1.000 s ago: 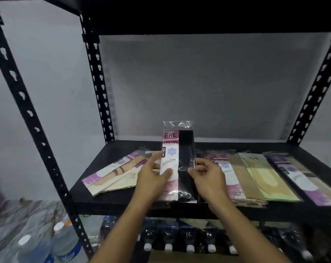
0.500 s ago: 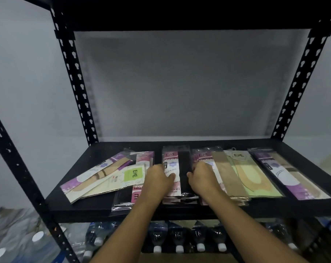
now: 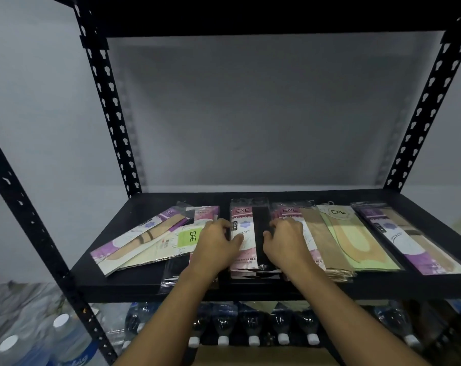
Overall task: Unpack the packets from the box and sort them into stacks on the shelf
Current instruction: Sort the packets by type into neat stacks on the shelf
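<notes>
A pink and black packet lies flat on top of a stack in the middle of the black shelf. My left hand holds its left edge, thumb on the pink face. My right hand holds its right edge, thumb on the black strip. To the left lie loose purple, tan and green-labelled packets, fanned at an angle. To the right are a pink and tan stack, a pale green stack and a purple stack.
Black perforated uprights frame the shelf, and a dark shelf board spans overhead. Under the shelf stands a row of dark bottles with white caps. Clear water bottles sit at lower left. A brown cardboard surface shows at the bottom edge.
The pink and black packet, held tilted up above the shelf a second ago, now lies flat on the middle stack. Both hands moved forward with it and stay on its edges.
</notes>
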Action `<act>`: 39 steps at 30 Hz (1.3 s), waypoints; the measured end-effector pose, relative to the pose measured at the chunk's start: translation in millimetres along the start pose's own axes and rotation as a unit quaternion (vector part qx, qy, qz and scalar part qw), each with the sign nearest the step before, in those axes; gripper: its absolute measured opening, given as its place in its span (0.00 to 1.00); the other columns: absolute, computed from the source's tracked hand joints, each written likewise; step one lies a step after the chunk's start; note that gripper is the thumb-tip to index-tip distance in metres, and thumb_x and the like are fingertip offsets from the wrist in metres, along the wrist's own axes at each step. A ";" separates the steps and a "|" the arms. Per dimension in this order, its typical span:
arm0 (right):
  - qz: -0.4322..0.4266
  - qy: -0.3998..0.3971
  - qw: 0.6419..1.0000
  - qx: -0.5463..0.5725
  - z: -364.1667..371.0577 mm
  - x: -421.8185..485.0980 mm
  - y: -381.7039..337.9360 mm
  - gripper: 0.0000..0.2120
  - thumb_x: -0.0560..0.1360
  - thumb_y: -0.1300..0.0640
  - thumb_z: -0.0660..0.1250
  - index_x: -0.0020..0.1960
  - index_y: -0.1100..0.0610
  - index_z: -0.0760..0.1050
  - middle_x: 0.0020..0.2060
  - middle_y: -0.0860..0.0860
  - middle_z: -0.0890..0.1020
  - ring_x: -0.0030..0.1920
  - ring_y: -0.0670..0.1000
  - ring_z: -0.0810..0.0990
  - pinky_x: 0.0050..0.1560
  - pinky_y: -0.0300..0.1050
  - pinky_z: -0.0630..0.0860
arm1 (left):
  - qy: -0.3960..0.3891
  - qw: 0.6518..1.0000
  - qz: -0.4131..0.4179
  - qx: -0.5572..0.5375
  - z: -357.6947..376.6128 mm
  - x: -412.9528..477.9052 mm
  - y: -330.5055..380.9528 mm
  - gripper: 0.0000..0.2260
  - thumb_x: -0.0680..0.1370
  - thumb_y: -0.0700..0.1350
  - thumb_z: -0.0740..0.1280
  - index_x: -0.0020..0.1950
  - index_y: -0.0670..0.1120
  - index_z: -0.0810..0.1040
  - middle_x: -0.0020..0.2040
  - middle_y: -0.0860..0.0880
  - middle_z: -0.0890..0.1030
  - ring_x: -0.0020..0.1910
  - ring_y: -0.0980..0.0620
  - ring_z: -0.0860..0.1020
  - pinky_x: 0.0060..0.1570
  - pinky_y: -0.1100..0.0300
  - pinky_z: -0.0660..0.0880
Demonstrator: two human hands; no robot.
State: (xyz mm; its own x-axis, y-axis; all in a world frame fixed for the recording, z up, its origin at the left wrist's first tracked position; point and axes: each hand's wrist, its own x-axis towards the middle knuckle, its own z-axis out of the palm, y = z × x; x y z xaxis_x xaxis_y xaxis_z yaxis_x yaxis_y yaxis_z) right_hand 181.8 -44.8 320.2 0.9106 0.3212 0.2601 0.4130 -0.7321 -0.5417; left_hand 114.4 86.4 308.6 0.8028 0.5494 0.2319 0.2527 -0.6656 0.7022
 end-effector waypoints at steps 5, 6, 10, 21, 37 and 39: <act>-0.043 0.009 0.998 0.038 6.2 -10.9 -13.9 0.18 0.77 0.54 0.64 0.64 0.60 0.74 0.58 0.55 0.76 0.65 0.55 0.66 0.62 0.48 0.69 | 0.061 0.998 0.020 0.007 -21.2 -7.0 -23.1 0.17 0.75 0.49 0.70 0.62 0.46 0.76 0.56 0.49 0.77 0.56 0.52 0.74 0.52 0.62 0.70; -0.047 0.006 0.998 0.039 8.7 -13.0 -18.0 0.18 0.77 0.54 0.64 0.64 0.59 0.74 0.59 0.54 0.76 0.66 0.55 0.65 0.63 0.49 0.69 | 0.068 0.997 0.019 0.011 -26.1 -8.3 -29.6 0.17 0.75 0.49 0.70 0.61 0.46 0.77 0.56 0.50 0.77 0.57 0.51 0.74 0.53 0.61 0.70; -0.063 -0.001 0.997 0.039 18.9 -20.7 -35.1 0.20 0.77 0.53 0.63 0.67 0.59 0.71 0.63 0.53 0.74 0.67 0.54 0.63 0.65 0.47 0.65 | 0.085 0.995 0.000 0.044 -52.6 -12.5 -61.8 0.17 0.74 0.49 0.71 0.62 0.47 0.77 0.57 0.50 0.77 0.59 0.50 0.73 0.60 0.52 0.73; -0.113 -0.043 0.990 0.067 59.7 -31.2 -83.4 0.20 0.77 0.53 0.64 0.67 0.59 0.72 0.62 0.53 0.75 0.66 0.52 0.63 0.66 0.46 0.66 | 0.125 0.967 -0.117 0.186 -132.5 5.9 -148.2 0.21 0.75 0.51 0.68 0.67 0.49 0.74 0.65 0.46 0.73 0.66 0.44 0.68 0.63 0.45 0.66; -0.132 -0.100 0.974 0.155 110.4 -42.8 -132.8 0.16 0.75 0.54 0.66 0.62 0.57 0.75 0.56 0.50 0.77 0.62 0.49 0.70 0.58 0.37 0.67 | -0.005 0.976 -0.216 -0.022 -162.6 6.4 -153.4 0.17 0.68 0.49 0.77 0.50 0.48 0.73 0.47 0.49 0.81 0.42 0.51 0.80 0.41 0.54 0.78; -0.114 -0.104 0.968 0.200 110.3 -45.8 -136.9 0.14 0.75 0.54 0.67 0.59 0.56 0.76 0.52 0.48 0.77 0.57 0.48 0.74 0.56 0.37 0.70 | 0.015 0.979 -0.196 -0.054 -164.1 -4.9 -144.9 0.16 0.72 0.46 0.75 0.53 0.48 0.71 0.47 0.51 0.80 0.43 0.53 0.79 0.37 0.59 0.75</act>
State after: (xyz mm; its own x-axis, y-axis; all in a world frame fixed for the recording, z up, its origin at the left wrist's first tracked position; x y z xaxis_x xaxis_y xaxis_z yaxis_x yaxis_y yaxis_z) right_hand 85.4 107.0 294.3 0.7621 0.5905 0.2654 0.5387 -0.3511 -0.7659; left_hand -14.8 263.1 316.2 0.6394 0.7672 -0.0503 0.4774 -0.3449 0.8082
